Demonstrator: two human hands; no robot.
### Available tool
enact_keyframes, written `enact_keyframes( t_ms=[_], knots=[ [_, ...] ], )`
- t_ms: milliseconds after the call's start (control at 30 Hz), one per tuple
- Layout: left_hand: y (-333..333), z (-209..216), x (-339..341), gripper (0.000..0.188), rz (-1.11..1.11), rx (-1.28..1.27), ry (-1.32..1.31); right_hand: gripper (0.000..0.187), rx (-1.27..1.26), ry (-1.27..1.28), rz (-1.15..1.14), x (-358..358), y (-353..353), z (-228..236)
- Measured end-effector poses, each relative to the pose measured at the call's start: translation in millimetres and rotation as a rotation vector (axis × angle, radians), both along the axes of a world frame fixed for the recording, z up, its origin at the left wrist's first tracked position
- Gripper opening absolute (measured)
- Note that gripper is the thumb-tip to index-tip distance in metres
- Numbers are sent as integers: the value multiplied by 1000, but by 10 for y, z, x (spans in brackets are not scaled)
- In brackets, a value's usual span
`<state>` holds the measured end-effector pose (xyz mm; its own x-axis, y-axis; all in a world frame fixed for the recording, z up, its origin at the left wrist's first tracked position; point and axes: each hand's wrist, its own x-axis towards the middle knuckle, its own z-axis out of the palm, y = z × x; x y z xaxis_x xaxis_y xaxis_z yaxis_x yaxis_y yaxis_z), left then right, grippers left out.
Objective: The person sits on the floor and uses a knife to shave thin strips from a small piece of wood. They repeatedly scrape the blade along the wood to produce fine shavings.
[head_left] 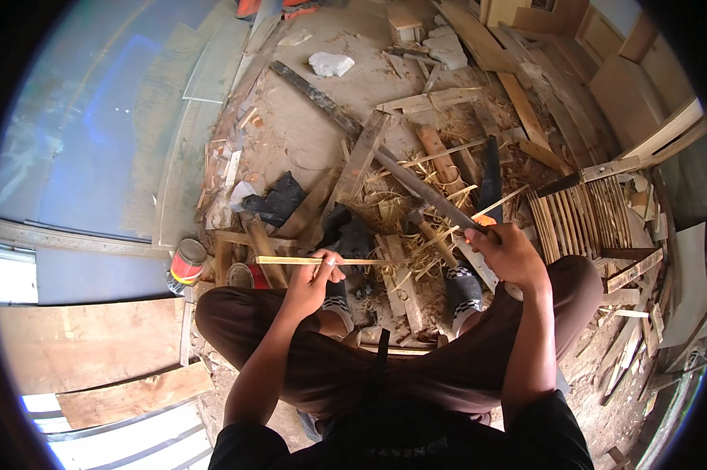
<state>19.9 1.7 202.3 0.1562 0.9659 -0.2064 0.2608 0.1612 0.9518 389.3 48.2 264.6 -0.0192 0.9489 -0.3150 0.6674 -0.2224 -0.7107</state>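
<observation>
My left hand (312,283) is closed around a thin wooden strip (279,260), which lies roughly level in front of my left knee. My right hand (510,254) is closed on a long, dark-bladed knife (428,188) like a machete; its handle is hidden in my fist. The blade slants away to the upper left, apart from the strip. Beyond the right hand stands a handsaw (490,176) with an orange grip. Between my feet, a wooden-handled tool (438,241) lies among pale shavings (400,184) and short boards (400,286).
A rack of thin slats (580,223) lies to the right of my right knee. On the left stand a paint can (189,258) and a large blue-grey panel (110,117). Planks (361,157) and a white chunk (331,64) lie on the dusty floor ahead.
</observation>
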Motion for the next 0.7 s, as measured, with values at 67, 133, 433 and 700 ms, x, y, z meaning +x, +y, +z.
enact_keyframes(
  t_ms=[67, 133, 433, 700],
  knots=[
    [42, -6, 48, 29, -18, -14, 1, 48, 63, 44, -26, 42, -17, -62],
    [42, 67, 124, 26, -46, 48, 159, 46, 39, 179, -77, 11, -3, -121],
    [82, 121, 165, 31, 56, 306, 433, 44, -77, 411, -197, -73, 18, -107],
    [188, 19, 209, 76, 447, 777, -296, 42, -67, 467, -251, -196, 60, -162]
  ],
)
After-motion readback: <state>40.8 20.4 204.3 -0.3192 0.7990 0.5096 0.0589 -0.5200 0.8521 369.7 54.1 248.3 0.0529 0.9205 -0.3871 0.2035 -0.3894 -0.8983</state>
